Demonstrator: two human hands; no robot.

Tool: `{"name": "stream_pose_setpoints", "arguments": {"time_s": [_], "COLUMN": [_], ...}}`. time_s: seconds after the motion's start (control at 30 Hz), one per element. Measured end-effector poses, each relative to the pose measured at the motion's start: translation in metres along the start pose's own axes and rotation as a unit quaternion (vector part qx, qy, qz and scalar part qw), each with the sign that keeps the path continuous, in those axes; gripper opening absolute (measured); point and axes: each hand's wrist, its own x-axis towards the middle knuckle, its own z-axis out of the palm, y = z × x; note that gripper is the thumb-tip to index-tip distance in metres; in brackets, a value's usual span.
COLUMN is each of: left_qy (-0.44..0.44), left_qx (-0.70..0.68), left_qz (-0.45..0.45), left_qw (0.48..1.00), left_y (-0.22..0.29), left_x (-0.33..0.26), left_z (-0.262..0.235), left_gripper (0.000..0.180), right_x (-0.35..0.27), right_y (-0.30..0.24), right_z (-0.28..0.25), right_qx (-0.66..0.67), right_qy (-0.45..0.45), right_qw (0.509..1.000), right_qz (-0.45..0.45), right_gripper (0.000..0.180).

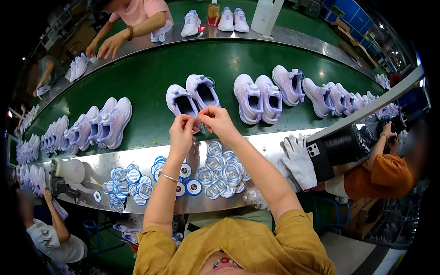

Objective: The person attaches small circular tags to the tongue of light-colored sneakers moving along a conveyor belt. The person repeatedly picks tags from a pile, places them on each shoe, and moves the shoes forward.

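Observation:
In front of me my left hand (182, 130) and my right hand (217, 121) meet at the near end of a pair of sneakers. Both have thumb and fingers pinched together around something small and thin that I cannot make out. The left sneaker (174, 94) and the right sneaker (198, 85) are white and pale lilac, toes pointing away, on the green conveyor belt (151, 114). My fingertips partly cover the heel of the left one. Below my wrists, piles of round blue-and-white tags (229, 173) lie on the steel ledge (270, 156).
More lilac sneakers (254, 98) stand along the belt on both sides. A white glove (299, 160), a dark phone (321, 160) and a tagging gun (59, 181) rest on the ledge. Across the belt a co-worker's hand (112, 46) works; other people sit left and right.

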Motion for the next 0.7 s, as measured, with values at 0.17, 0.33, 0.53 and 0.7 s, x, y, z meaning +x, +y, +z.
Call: {"name": "stream_pose_setpoints", "arguments": {"time_s": [0.17, 0.33, 0.53, 0.7], "left_qy": [0.018, -0.031, -0.040, -0.060], "left_qx": [-0.044, -0.048, -0.053, -0.029], "left_qz": [0.000, 0.014, 0.006, 0.020], "left_qw": [0.999, 0.998, 0.998, 0.998], "left_y": [-0.001, -0.009, -0.008, -0.006], "left_x": [0.001, 0.000, 0.000, 0.000], "left_z": [-0.019, -0.036, -0.038, -0.044], "left_gripper": [0.009, 0.025, 0.031, 0.037], "right_x": [0.002, 0.009, 0.016, 0.020], "right_y": [-0.005, 0.006, 0.014, 0.012], "right_z": [0.006, 0.012, 0.015, 0.015], "right_qx": [0.020, -0.020, -0.039, -0.081], "right_qy": [-0.028, -0.059, -0.085, -0.126], "right_qw": [0.999, 0.997, 0.993, 0.987], "right_qz": [-0.005, -0.045, -0.069, -0.053], "right_gripper": [0.010, 0.010, 0.009, 0.009]}}
